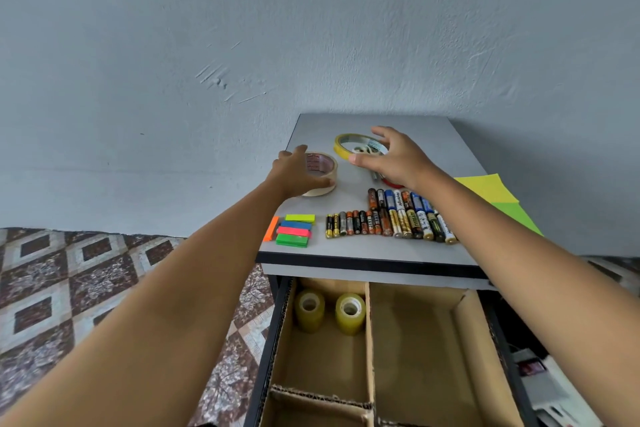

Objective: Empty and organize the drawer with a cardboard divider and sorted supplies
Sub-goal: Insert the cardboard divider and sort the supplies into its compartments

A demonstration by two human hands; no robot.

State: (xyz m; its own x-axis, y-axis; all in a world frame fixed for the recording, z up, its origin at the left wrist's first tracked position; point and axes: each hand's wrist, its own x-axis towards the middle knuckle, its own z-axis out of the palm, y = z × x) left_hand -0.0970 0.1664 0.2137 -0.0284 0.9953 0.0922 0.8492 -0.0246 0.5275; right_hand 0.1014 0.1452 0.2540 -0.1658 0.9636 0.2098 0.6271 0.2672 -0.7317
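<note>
Beige tape roll (pixel 322 173) sat far-left on grey tabletop (pixel 363 250), left hand (pixel 296 175) curled round it. Right hand (pixel 398 161) spread wide over yellow tape roll (pixel 346 146), contact unclear. Cardboard divider (pixel 370 322) sat in open drawer (pixel 267 357) below, clear tape rolls (pixel 349 313) in far-left compartment.

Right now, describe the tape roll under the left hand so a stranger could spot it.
On the grey tabletop above the open drawer, look left, behind the coloured sticky tabs. The left hand grips a wide beige tape roll with red print inside; the yellow roll beside it is thinner.
</note>
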